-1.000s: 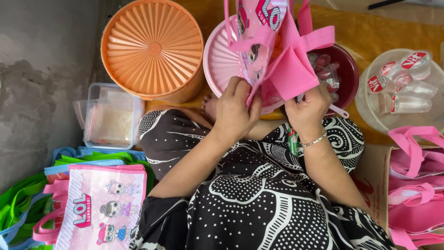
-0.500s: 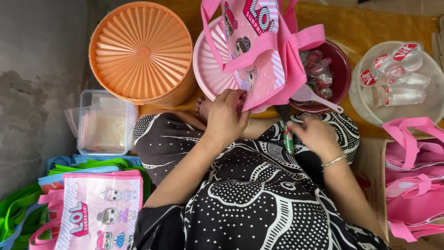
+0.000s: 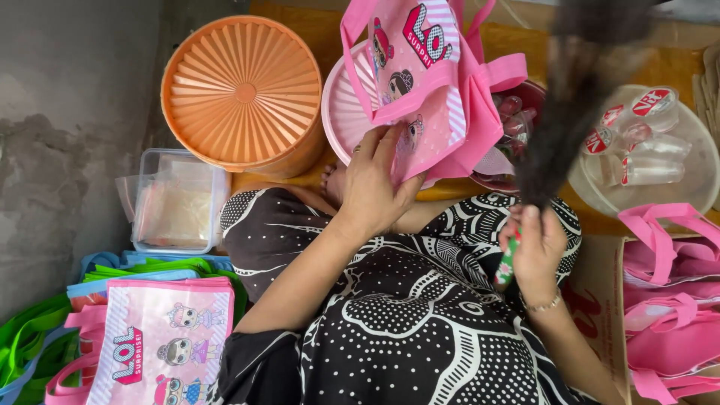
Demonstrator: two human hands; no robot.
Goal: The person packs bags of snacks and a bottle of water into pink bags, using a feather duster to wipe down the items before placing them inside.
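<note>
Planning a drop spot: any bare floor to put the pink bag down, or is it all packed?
Bare grey floor lies left of the orange lidded tub, above the clear box. The yellow strip between pink bag and cup basin is narrow. Bag stacks and crowd both lower corners.

head-worn view, steeply downward, close over lap

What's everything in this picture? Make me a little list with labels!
Left hand: holds a pink cartoon bag by its lower edge
Right hand: grips a small green and red item; what it is, unclear
Behind the bag: pink lid, orange ribbed tub
Far right: clear bowl of sealed cups
Left side: clear box, stacked bags
Lap: black-and-white dress
</note>
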